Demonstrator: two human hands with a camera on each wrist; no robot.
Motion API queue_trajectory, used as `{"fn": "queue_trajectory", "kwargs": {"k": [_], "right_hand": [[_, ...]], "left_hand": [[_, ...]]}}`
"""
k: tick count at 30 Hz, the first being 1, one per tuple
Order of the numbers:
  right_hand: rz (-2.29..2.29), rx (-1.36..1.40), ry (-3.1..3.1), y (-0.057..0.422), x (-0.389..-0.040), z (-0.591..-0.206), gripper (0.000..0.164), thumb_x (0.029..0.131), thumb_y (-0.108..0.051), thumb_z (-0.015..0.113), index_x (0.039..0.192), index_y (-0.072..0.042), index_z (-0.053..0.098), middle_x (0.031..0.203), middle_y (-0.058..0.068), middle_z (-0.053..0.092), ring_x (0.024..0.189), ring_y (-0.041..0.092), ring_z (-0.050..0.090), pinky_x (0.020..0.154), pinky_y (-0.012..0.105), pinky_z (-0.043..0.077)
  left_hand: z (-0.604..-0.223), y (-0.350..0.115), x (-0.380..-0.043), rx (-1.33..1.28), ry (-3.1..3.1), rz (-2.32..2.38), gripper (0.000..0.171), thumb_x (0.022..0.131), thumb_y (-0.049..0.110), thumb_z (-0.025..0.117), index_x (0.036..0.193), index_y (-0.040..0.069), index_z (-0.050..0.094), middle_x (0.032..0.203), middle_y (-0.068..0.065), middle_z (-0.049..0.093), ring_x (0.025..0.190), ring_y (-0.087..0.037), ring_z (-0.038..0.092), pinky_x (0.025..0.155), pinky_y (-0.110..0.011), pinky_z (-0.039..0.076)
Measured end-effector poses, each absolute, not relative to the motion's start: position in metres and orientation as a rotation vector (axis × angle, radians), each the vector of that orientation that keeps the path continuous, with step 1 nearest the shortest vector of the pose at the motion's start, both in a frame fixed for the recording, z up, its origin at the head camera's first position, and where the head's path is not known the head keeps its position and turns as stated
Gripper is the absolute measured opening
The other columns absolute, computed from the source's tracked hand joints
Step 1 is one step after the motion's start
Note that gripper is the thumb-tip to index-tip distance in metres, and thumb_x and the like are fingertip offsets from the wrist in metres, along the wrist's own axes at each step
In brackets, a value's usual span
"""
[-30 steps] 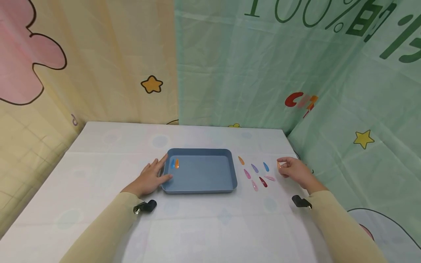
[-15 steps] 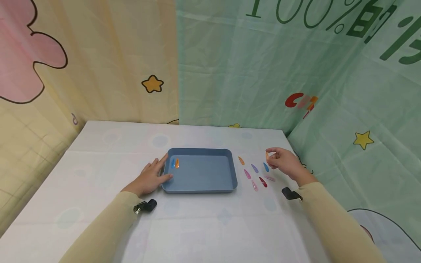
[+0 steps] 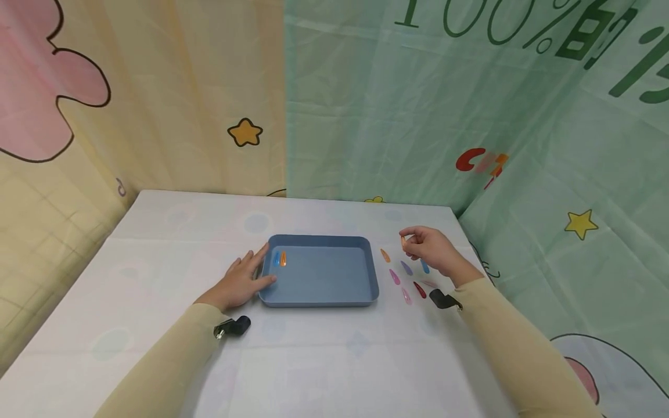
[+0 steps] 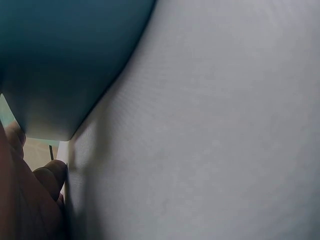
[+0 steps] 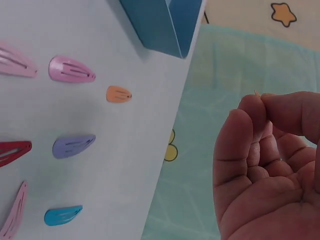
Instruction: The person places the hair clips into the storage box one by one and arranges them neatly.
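My right hand (image 3: 432, 251) pinches an orange hair clip (image 3: 403, 241) between thumb and fingertips, raised above the loose clips; in the right wrist view only a sliver of it shows. My left hand (image 3: 237, 284) rests with straight fingers on the left side of a blue-grey tray (image 3: 324, 303). Inside that tray, near its left end, a blue clip (image 3: 276, 258) and an orange clip (image 3: 283, 259) lie side by side. In the left wrist view the tray's outer wall (image 4: 65, 65) fills the upper left.
Right of the tray several snap clips lie on the white table: orange (image 5: 119, 94), purple (image 5: 73, 145), blue (image 5: 63, 215), dark red (image 5: 14, 151) and pink (image 5: 71, 69). Printed curtains (image 3: 366, 116) hang behind the table.
My right hand has moved left and away from me with the orange hair clip, from the table's right side to above the loose clips. The left hand stays at the tray.
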State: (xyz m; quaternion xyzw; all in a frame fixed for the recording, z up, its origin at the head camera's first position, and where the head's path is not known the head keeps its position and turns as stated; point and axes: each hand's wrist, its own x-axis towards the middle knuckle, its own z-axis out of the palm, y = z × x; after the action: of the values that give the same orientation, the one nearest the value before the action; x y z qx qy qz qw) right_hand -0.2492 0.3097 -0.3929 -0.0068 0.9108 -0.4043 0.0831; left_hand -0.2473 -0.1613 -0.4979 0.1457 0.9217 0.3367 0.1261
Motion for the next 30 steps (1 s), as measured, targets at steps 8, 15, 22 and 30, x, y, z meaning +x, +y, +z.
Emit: {"fn": "queue_trajectory", "kwargs": {"k": [8,15,22,30], "right_hand": [[-1.164,-0.059,2.724,0.285,-0.256,-0.389,0.043,0.104,-0.017,0.067,0.145,-0.007,0.061,0.104,0.011,0.072,0.097,0.03,0.068,0.085,0.033,0.056],[-1.184,-0.129,2.698,0.266,-0.261,-0.387,0.044,0.106,-0.019,0.064,0.147,-0.008,0.06,0.114,0.013,0.073,0.102,0.034,0.069,0.094,0.042,0.06],[-1.221,-0.187,2.672,0.247,-0.267,-0.387,0.04,0.106,-0.014,0.062,0.146,-0.006,0.062,0.112,0.015,0.073,0.109,0.042,0.068,0.087,0.039,0.059],[-1.214,-0.204,2.663,0.223,-0.276,-0.391,0.04,0.105,-0.012,0.062,0.144,-0.008,0.063,0.111,0.012,0.073,0.108,0.045,0.068,0.093,0.048,0.061]], "left_hand": [[-0.498,-0.162,-0.248,0.434,2.676,0.989,0.094,0.102,0.059,0.06,0.172,0.029,0.005,0.177,-0.018,0.015,0.164,-0.045,0.003,0.132,-0.062,-0.004],[-0.498,-0.163,-0.248,0.434,2.679,0.99,0.093,0.102,0.059,0.06,0.172,0.029,0.005,0.177,-0.018,0.015,0.164,-0.044,0.003,0.132,-0.062,-0.004],[-0.498,-0.162,-0.249,0.444,2.681,0.995,0.094,0.102,0.058,0.06,0.172,0.028,0.006,0.177,-0.017,0.016,0.164,-0.045,0.003,0.132,-0.062,-0.004],[-0.498,-0.164,-0.248,0.442,2.679,0.993,0.093,0.102,0.058,0.061,0.172,0.028,0.006,0.177,-0.016,0.016,0.165,-0.043,0.004,0.133,-0.061,-0.004]]}}
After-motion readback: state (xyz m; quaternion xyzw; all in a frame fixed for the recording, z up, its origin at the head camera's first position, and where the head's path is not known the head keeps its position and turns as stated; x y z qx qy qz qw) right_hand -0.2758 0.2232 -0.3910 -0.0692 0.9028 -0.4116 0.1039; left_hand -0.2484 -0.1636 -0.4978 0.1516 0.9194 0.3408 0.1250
